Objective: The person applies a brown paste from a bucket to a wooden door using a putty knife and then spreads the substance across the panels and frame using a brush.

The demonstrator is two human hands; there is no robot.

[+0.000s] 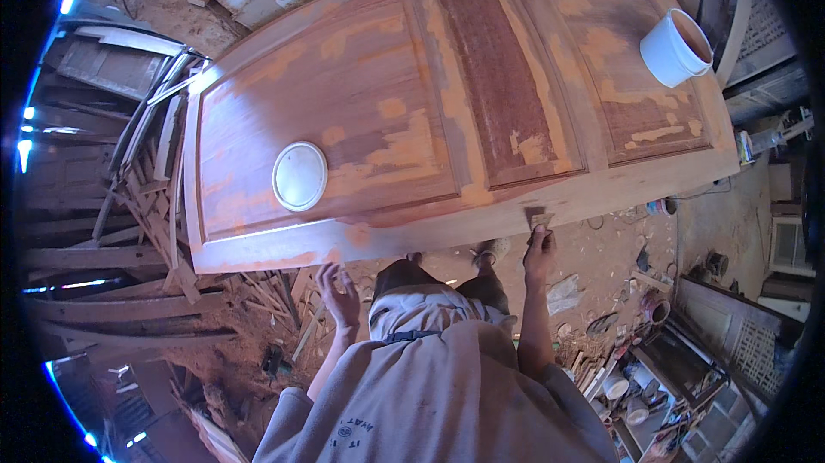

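A large wooden panelled door (344,145) lies flat in front of me, patched with orange-tan filler. My right hand (539,248) is closed around a small flat scraper (540,220), its tan blade at the door's near edge. A dark patch shows beside the blade; I cannot tell whether it is on the wood or the tool. My left hand (339,293) hangs just off the near edge, fingers apart and holding nothing. On the door's left panel rests a round white lid (300,176). A white bucket (675,49) stands on the right panel, with brownish stuff inside.
Scrap wood and boards (155,197) are heaped at the left. The dusty floor (593,265) by my feet carries shavings and debris. At lower right are paint tins (655,308), a dark-framed stand (683,368) and several containers. More boards lean at the far right.
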